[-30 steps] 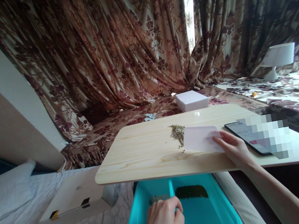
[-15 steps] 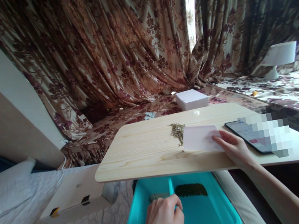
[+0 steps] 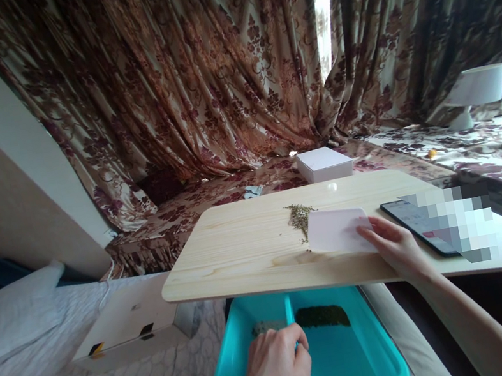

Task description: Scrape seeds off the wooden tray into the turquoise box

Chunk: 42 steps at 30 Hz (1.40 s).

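My right hand (image 3: 396, 246) rests on a pale wooden table (image 3: 243, 254) and grips the right edge of a white card (image 3: 336, 230). The card's left edge meets a small heap of green-brown seeds (image 3: 301, 217). Below the table's front edge, my left hand (image 3: 274, 372) is closed over the divider of a turquoise plastic tub (image 3: 369, 361). The tub has two compartments: dark green seeds (image 3: 321, 316) lie in the right one and a little pale grain (image 3: 262, 327) in the left.
A phone (image 3: 417, 227) lies on the table right of my hand. A white box (image 3: 323, 163) sits behind the table on a floral-covered surface, a white lamp (image 3: 474, 93) far right. Heavy floral curtains hang behind. A flat white box (image 3: 128, 316) and pillow lie on the bed, left.
Both hands and the card stay where they were; only the view has shifted slightly to the right and down.
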### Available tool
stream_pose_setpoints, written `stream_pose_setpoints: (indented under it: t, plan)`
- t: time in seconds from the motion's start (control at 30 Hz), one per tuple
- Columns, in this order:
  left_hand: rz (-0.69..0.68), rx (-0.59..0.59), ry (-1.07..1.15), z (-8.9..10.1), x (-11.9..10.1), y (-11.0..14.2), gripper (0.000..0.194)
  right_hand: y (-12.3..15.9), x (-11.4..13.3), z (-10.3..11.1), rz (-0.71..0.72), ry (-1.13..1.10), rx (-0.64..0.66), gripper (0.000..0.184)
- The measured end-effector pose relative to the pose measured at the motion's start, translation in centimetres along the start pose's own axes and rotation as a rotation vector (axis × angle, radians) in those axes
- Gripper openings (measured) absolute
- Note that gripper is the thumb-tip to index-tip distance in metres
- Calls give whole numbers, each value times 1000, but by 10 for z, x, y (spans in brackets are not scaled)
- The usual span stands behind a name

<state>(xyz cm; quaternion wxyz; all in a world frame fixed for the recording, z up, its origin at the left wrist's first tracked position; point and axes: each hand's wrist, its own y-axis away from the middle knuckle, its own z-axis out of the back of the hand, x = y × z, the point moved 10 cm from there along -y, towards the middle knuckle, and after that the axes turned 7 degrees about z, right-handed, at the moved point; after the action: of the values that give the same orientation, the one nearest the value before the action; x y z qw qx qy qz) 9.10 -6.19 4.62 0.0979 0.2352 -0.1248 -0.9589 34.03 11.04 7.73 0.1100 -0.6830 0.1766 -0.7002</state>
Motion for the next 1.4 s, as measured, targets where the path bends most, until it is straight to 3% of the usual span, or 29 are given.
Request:
stream_pose_setpoints:
  t: [0.4,0.67,0.87,1.03,1.13,1.4]
  plan:
    - [-5,0,-3,3,-3,-1,29,-2,-6,-5,6,51,58,47]
    - [-17,-12,-3,8,-3,1,29,2,6,-10,-29,93,107,44]
    - [9,-14,17,7,2,-2,29,6,3,-21,-113,43,242,44]
    - [20,-6,3,6,5,-2,30,2,10,-12,-66,5,62,41]
    - [36,4,-4,5,7,-1,30,1,13,-15,-37,-14,43,37]
    - [21,-15,16,7,8,-1,30,16,14,-35,-91,-28,217,38]
